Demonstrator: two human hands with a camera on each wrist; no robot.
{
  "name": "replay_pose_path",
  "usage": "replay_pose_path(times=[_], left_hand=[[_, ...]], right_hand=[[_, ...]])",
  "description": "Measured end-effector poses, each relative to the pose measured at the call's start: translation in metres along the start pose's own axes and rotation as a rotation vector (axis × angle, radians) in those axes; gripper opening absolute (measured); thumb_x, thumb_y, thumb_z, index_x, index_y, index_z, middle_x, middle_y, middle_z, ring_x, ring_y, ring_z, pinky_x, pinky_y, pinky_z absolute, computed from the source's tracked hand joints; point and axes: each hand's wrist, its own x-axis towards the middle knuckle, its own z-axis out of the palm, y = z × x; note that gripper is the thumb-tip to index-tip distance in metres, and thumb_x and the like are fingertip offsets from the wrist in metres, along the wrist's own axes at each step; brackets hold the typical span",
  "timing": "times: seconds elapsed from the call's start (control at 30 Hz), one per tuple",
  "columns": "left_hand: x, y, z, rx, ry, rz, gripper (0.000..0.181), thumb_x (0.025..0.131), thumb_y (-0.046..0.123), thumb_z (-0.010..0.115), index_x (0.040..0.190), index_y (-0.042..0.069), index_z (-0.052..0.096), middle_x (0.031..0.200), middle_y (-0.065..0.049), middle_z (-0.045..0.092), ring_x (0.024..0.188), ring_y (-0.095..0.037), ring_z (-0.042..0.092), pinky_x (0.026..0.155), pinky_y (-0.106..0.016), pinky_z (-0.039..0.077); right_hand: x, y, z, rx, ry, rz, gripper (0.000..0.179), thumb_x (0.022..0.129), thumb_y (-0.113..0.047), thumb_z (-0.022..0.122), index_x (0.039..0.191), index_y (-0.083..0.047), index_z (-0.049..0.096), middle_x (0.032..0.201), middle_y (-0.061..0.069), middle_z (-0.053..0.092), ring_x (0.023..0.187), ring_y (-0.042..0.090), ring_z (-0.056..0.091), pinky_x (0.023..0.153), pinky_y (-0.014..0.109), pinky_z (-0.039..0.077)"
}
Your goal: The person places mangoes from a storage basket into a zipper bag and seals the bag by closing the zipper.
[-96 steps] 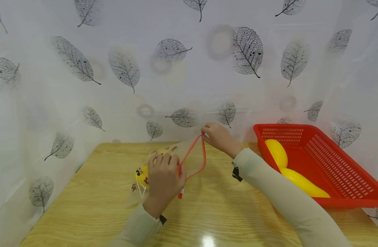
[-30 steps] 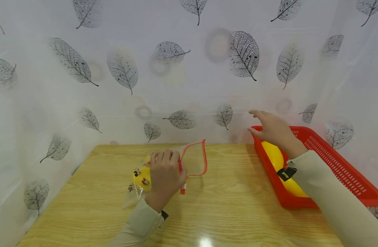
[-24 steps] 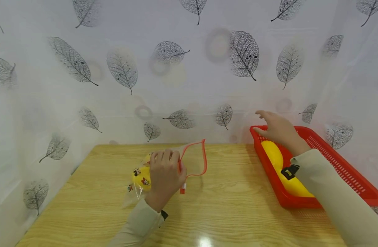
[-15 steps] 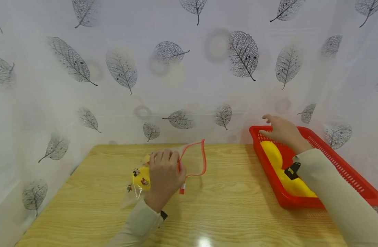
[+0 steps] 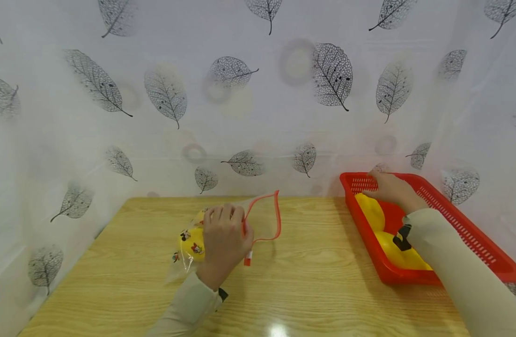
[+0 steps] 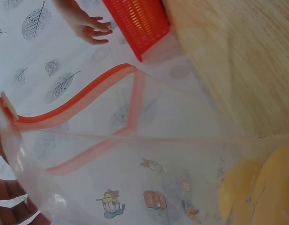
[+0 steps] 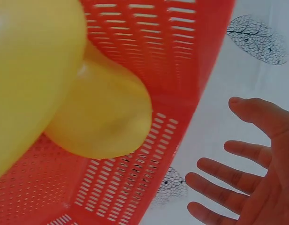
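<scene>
My left hand (image 5: 224, 241) grips a clear plastic zip bag (image 6: 88, 140) near its red-trimmed mouth, which gapes toward the right. Cartoon figures are printed on the bag, and yellow rounded things (image 6: 276, 187) show through its plastic. Over the far left corner of a red plastic basket (image 5: 414, 277) reaches my right hand (image 5: 393, 191), its fingers spread and holding nothing. Below it in the basket lie smooth yellow oblong things: one toward the back (image 5: 370, 210), another nearer the front (image 5: 399, 252). Their exact kind cannot be told.
The basket stands on the right of a wood-grain table (image 5: 317, 281), its side walls slotted. A white curtain (image 5: 258, 112) with a dark leaf pattern hangs behind the table. A red zip end tab (image 5: 247, 259) hangs from the bag beside my left hand.
My right hand has let go of the bag's mouth, moved right to the basket, and come lower over its far left corner. My left hand keeps its grip on the bag.
</scene>
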Motion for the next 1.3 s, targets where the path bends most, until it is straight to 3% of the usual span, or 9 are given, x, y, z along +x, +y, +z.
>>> replay_pose_path(times=[0.47, 0.57, 1.07, 1.3], left_hand=[[-0.001, 0.000, 0.001, -0.001, -0.005, -0.001, 0.016, 0.070, 0.018, 0.070, 0.077, 0.008, 0.059, 0.078, -0.008, 0.059, 0.079, -0.030, 0.056, 0.085, -0.047, 0.045], [-0.001, 0.000, 0.001, 0.003, -0.002, 0.004, 0.016, 0.070, 0.018, 0.070, 0.076, 0.008, 0.058, 0.078, -0.008, 0.058, 0.079, -0.030, 0.055, 0.085, -0.047, 0.045], [-0.001, 0.000, 0.003, 0.008, 0.001, 0.009, 0.015, 0.070, 0.018, 0.069, 0.076, 0.009, 0.058, 0.080, -0.007, 0.059, 0.080, -0.029, 0.056, 0.084, -0.047, 0.045], [0.000, 0.001, 0.002, 0.013, -0.002, 0.017, 0.014, 0.071, 0.018, 0.069, 0.077, 0.009, 0.058, 0.080, -0.007, 0.060, 0.080, -0.029, 0.056, 0.084, -0.046, 0.045]], right_hand=[[0.010, 0.021, 0.027, 0.097, -0.118, 0.045, 0.086, 0.082, -0.042, 0.066, 0.143, 0.004, 0.027, 0.141, 0.033, 0.037, 0.123, 0.053, 0.038, 0.094, 0.070, 0.032], [0.013, 0.021, 0.029, 0.073, -0.123, 0.040, 0.087, 0.080, -0.042, 0.067, 0.142, 0.005, 0.029, 0.139, 0.033, 0.039, 0.122, 0.053, 0.041, 0.093, 0.069, 0.035], [0.018, 0.016, 0.028, 0.017, -0.152, 0.014, 0.077, 0.075, -0.041, 0.073, 0.133, 0.002, 0.045, 0.128, 0.028, 0.053, 0.109, 0.044, 0.054, 0.090, 0.065, 0.042], [0.020, 0.016, 0.025, 0.008, -0.230, 0.040, 0.081, 0.073, -0.044, 0.074, 0.135, -0.001, 0.044, 0.134, 0.028, 0.048, 0.113, 0.045, 0.050, 0.090, 0.067, 0.040]])
